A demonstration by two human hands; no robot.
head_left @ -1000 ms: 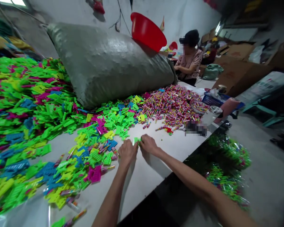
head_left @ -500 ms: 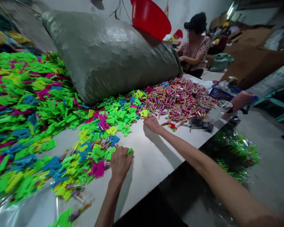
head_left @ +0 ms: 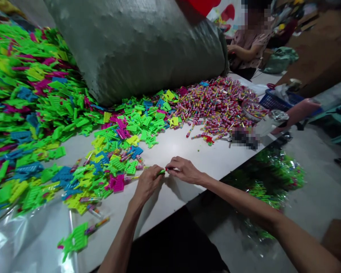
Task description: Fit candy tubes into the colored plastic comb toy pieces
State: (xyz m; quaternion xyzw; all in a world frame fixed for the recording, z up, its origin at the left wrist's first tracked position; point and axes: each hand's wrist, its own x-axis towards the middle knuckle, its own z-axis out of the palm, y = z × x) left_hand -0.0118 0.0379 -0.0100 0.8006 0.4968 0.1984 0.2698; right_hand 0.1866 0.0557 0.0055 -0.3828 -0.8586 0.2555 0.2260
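Over the white table (head_left: 199,161), my left hand (head_left: 150,182) is closed on a green plastic piece (head_left: 161,172), whose end shows at the fingertips. My right hand (head_left: 184,169) pinches a small red-tipped item (head_left: 166,169), nearly touching the green piece. Left of my hands lie scattered green, yellow, blue and pink plastic pieces (head_left: 118,182), with candy-like tubes among them. Beyond my right hand is a heap of small wrapped tubes (head_left: 218,102). A green piece with a tube beside it (head_left: 75,238) lies near clear plastic at the lower left.
A large grey-green sack (head_left: 147,49) lies across the back. A tall pile of plastic pieces (head_left: 25,110) fills the left. At the right are a blue basket (head_left: 275,101) and a clear jar (head_left: 274,118). A person (head_left: 248,47) sits behind; bagged pieces (head_left: 272,182) lie below the table.
My right hand has come back toward my left and now pinches a small red-tipped item. The hands are almost together. The view has tilted downward.
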